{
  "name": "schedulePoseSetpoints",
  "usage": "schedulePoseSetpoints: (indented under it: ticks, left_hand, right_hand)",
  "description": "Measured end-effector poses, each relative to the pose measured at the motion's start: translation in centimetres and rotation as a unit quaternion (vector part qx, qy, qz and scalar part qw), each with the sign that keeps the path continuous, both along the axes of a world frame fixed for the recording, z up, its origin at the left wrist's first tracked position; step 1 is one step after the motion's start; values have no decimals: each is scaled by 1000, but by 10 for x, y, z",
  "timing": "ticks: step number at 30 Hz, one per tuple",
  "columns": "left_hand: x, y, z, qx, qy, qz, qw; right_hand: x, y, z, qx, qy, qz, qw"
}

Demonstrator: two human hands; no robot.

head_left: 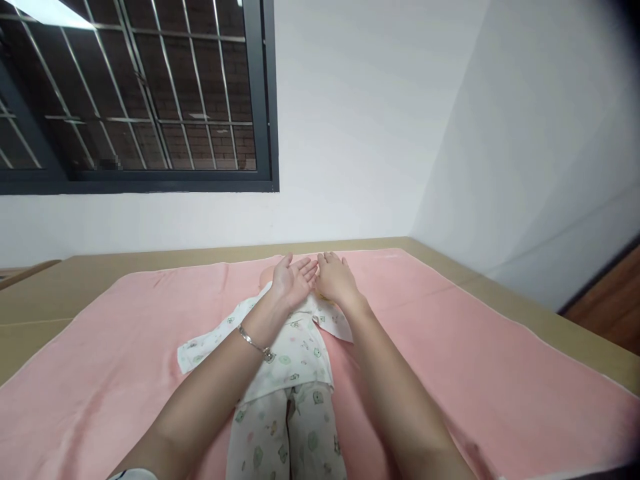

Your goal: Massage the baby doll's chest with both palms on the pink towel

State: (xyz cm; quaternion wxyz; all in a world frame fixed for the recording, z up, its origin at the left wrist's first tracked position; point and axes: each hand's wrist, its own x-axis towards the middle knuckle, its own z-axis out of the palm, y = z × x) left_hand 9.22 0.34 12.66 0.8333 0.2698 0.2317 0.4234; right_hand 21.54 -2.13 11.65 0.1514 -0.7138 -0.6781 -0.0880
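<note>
A doll-like figure in a white printed top (295, 353) and matching trousers (313, 433) lies on a pink cloth. Its head (267, 275) shows only in part behind my hands. My left hand (295, 280) is palm up over the upper chest and head area, fingers spread, holding nothing visible. Beside it, my right hand (336, 278) is back up with its fingers stretched out near the left fingertips. Whatever lies under the right palm is mostly hidden; a bit of yellow shows at its lower edge. A silver bracelet (255, 341) circles my left wrist.
The pink cloth (425, 347) covers a tan surface (45, 287). Behind it stand white walls (350, 133), with a dark-framed, barred window (165, 180) at the upper left. A brown wooden panel (610, 300) is at the right edge.
</note>
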Motion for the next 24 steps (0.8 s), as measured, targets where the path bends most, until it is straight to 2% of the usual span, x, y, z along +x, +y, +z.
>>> schedulePoseSetpoints:
  ticks: [5,8,11,13,16,18,21,24]
  left_hand:
    - [-32,-31,-6,-35,38,13,999]
    - [-46,-47,-3,-75,91,39,992]
    - [-57,-64,11,-52,53,35,997]
    - [-67,-75,22,-1,5,35,999]
    - [-82,-92,33,87,17,108,990]
    - [-90,-105,33,176,57,174,967]
    - [-98,-129,24,311,123,237,912]
    - [-101,-163,12,416,181,224,863]
  right_hand:
    - [-15,-6,-1,-60,-60,-71,994]
    - [-35,-16,8,-53,-35,-57,996]
    - [-70,-39,17,-1,108,59,992]
    - [-98,-63,17,22,224,152,962]
    - [-135,-107,15,86,318,258,908]
    - [-149,-137,16,80,329,349,874]
    - [-150,-167,26,65,339,423,838]
    - [-135,-178,37,76,352,462,810]
